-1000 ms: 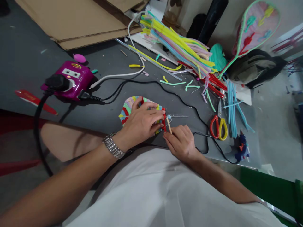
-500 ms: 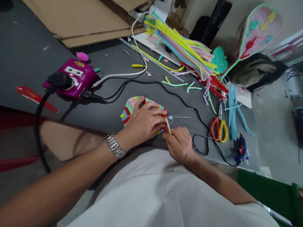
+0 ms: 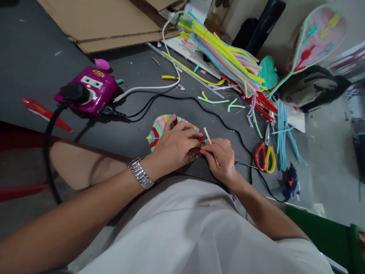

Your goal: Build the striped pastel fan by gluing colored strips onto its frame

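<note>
My left hand (image 3: 173, 146) presses down over a flat, oval woven piece of multicoloured chenille stems (image 3: 159, 131), gripping it and hiding most of its middle. A metal link watch (image 3: 140, 173) sits on my left wrist. My right hand (image 3: 219, 160) pinches a thin wooden stick (image 3: 208, 136) between its fingers, right at the woven piece's red edge. The stick's upper end points up and to the left.
A black cable (image 3: 225, 121) curves across the dark table (image 3: 37, 49) from a magenta socket box (image 3: 88, 91). Beyond lie a bundle of chenille stems (image 3: 222, 57) and loose cut pieces. Red-and-yellow-handled scissors (image 3: 264, 158) and a blue glue gun (image 3: 291, 183) are to the right.
My right hand has shifted right and the stick now slants differently. The thin metal rod beside the woven piece no longer shows. The whole view has drifted slightly.
</note>
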A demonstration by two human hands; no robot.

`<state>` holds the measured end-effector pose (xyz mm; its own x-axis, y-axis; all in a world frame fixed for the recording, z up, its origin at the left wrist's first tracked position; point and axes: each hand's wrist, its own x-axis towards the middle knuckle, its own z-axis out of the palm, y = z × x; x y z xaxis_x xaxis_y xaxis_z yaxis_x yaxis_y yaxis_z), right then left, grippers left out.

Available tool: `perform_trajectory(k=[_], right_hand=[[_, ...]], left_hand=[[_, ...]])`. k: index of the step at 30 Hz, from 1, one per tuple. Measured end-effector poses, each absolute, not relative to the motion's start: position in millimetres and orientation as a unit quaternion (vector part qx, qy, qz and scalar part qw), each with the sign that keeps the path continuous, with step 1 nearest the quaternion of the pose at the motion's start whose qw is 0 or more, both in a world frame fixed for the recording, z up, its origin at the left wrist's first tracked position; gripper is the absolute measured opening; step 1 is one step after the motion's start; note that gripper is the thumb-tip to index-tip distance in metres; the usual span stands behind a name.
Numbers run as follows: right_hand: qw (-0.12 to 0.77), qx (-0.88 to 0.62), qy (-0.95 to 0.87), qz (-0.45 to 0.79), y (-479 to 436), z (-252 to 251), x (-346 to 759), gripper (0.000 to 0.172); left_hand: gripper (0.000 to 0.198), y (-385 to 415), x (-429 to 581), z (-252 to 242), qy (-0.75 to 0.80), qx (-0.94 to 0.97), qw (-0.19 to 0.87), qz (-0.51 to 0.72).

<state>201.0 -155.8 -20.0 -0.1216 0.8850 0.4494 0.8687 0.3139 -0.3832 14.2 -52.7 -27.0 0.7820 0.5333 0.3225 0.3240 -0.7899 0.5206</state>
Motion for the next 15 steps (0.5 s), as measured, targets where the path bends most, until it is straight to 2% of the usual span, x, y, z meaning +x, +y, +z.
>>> perform_trajectory(k=[5,8,12,15], right_hand=[[0.318,-0.58,-0.75,0.014,-147,-23,203,0.014],[0.338,-0.575,-0.745,0.013,-151,-17,203,0.007],[0.407,-0.592,-0.69,0.087,-180,-4,201,0.038],[0.451,-0.591,-0.655,0.137,-206,-1,197,0.042]], left_hand=[[0.014,-53,14,-26,0.239,0.913,0.231,0.237],[0.011,-53,13,-26,0.239,0.911,0.235,0.238],[0.011,-51,13,-29,0.232,0.911,0.234,0.249],[0.013,-50,12,-29,0.226,0.911,0.237,0.25]])
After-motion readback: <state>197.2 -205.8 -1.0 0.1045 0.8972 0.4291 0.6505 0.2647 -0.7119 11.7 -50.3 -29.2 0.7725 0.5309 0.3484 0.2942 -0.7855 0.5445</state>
